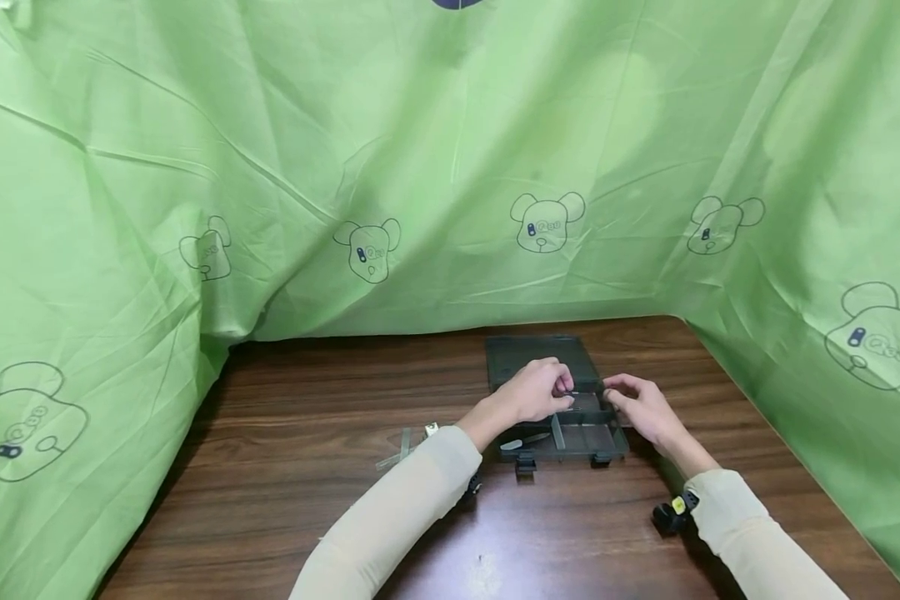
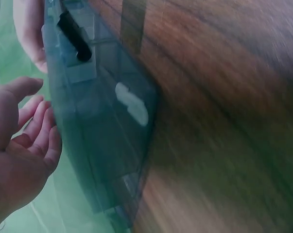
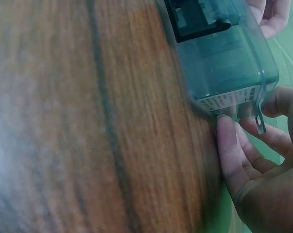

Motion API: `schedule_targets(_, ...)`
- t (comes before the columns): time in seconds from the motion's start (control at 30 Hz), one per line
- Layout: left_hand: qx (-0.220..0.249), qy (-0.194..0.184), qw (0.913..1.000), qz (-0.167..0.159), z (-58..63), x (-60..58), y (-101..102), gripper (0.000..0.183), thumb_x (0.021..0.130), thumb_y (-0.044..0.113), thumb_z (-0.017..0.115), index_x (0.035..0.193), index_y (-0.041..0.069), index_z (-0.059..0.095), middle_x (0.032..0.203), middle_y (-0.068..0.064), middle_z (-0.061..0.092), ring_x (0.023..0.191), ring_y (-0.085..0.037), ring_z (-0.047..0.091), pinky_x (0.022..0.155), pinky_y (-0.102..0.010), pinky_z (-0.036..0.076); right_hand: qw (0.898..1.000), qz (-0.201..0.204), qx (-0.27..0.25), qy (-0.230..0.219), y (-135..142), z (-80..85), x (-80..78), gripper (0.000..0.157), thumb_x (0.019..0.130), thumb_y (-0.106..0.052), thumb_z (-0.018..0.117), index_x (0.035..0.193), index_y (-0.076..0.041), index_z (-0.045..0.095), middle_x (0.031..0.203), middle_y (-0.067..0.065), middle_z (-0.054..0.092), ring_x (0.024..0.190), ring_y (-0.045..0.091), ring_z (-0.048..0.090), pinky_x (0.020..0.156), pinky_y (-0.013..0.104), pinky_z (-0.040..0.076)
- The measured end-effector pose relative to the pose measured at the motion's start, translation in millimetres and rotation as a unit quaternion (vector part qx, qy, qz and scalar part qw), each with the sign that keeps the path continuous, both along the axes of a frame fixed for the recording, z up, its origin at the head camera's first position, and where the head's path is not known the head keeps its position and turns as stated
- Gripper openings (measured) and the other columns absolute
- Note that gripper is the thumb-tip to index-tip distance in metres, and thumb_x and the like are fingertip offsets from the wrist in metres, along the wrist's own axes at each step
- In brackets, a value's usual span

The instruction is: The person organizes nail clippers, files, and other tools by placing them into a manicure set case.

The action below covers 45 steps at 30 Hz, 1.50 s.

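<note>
The left hand (image 1: 534, 392), fingers curled, and the right hand (image 1: 640, 406), pinching a small clear divider strip (image 3: 259, 116), meet over the open smoky-grey translucent plastic compartment box (image 1: 570, 437) on the dark wooden table (image 1: 300, 467); loose clear strips (image 1: 399, 450) lie left of the box.

Nothing I can actually read here.

On the end wall of the clear smoky box (image 3: 224, 73), just by the fingertips of my right hand (image 3: 263, 160), there is a strip of tiny moulded or printed marks (image 3: 229, 101), but they are far too small and blurred for me to make out a letter or number. The green cloth (image 1: 270, 125) around my table carries only bear-head drawings (image 1: 546, 222), no words or digits.
</note>
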<state>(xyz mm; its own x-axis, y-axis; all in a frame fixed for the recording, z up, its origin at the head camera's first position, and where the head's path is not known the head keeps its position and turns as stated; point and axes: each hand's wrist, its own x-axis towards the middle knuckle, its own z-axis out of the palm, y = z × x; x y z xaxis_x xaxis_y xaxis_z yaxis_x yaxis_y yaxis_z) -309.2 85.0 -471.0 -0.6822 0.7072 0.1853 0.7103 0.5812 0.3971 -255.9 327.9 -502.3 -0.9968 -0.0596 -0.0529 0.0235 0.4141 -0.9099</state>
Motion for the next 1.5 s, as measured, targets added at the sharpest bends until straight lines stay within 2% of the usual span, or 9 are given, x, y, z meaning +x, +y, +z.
schedule_targets(0.17,0.006,-0.016,0.9995,-0.026,12.2,1.2,-23,0.023,0.099,0.026,0.078,0.114,0.01,0.073,0.108,0.003,0.065,0.098,-0.006,0.063,0.088,-0.013,0.05,1.0,0.005,-0.001,0.002,-4,10.0,3.4,0.037,0.106,-0.004,0.057,0.138,0.016,0.055,0.116,0.033,0.062,0.087,0.025,0.068,0.073,0.034,0.063)
schedule_targets(0.3,0.006,-0.018,0.9989,-0.043,18.6,0.4,-50,0.026,0.098,0.024,0.079,0.117,0.007,0.073,0.11,0.001,0.067,0.1,-0.008,0.064,0.091,-0.014,0.05,1.0,0.004,0.004,0.007,1,-0.6,-0.7,0.038,0.108,-0.008,0.056,0.14,0.013,0.055,0.119,0.031,0.062,0.089,0.022,0.066,0.072,0.032,0.062)
schedule_targets(0.43,0.007,-0.035,0.9984,-0.044,20.9,2.4,-80,0.028,0.096,0.023,0.081,0.117,0.007,0.073,0.11,0.002,0.067,0.1,-0.009,0.064,0.092,-0.016,0.051,1.0,0.004,0.004,0.01,5,-9.3,-4.4,0.039,0.109,-0.011,0.055,0.142,0.011,0.054,0.121,0.029,0.063,0.088,0.021,0.066,0.073,0.032,0.062)
schedule_targets(0.77,0.017,-0.079,0.9967,-0.008,9.5,11.3,-151,0.033,0.093,0.024,0.083,0.121,0.009,0.072,0.116,0.001,0.071,0.11,-0.017,0.067,0.102,-0.032,0.054,1.0,0.001,0.024,0.02,11,-11.0,-5.0,0.038,0.108,-0.013,0.057,0.14,0.007,0.058,0.116,0.025,0.062,0.091,0.019,0.064,0.075,0.031,0.062)
schedule_targets(1.0,0.018,-0.1,0.9949,-0.006,1.4,19.0,-192,0.036,0.091,0.017,0.081,0.124,0.009,0.071,0.121,-0.001,0.071,0.116,-0.018,0.065,0.107,-0.037,0.052,0.999,0.003,0.023,0.024,10,-13.0,-5.8,0.037,0.108,-0.013,0.058,0.139,0.007,0.059,0.116,0.025,0.063,0.09,0.018,0.064,0.075,0.03,0.062)
schedule_targets(1.27,0.007,-0.153,0.9878,-0.028,-6.1,26.6,-216,0.046,0.085,0.01,0.085,0.128,0.004,0.068,0.125,-0.006,0.07,0.116,-0.023,0.065,0.106,-0.041,0.052,1.0,0.005,0.012,0.018,8,-11.7,-5.7,0.038,0.108,-0.013,0.057,0.14,0.008,0.057,0.117,0.026,0.062,0.091,0.019,0.065,0.075,0.032,0.063)
schedule_targets(1.5,-0.012,-0.137,0.9899,-0.035,-13.8,30.3,-216,0.034,0.085,0.008,0.083,0.118,0.006,0.072,0.112,-0.004,0.068,0.104,-0.024,0.064,0.094,-0.038,0.056,1.0,0.002,0.017,0.021,8,-10.7,-3.3,0.038,0.108,-0.013,0.058,0.14,0.008,0.057,0.117,0.025,0.062,0.092,0.02,0.065,0.075,0.031,0.063)
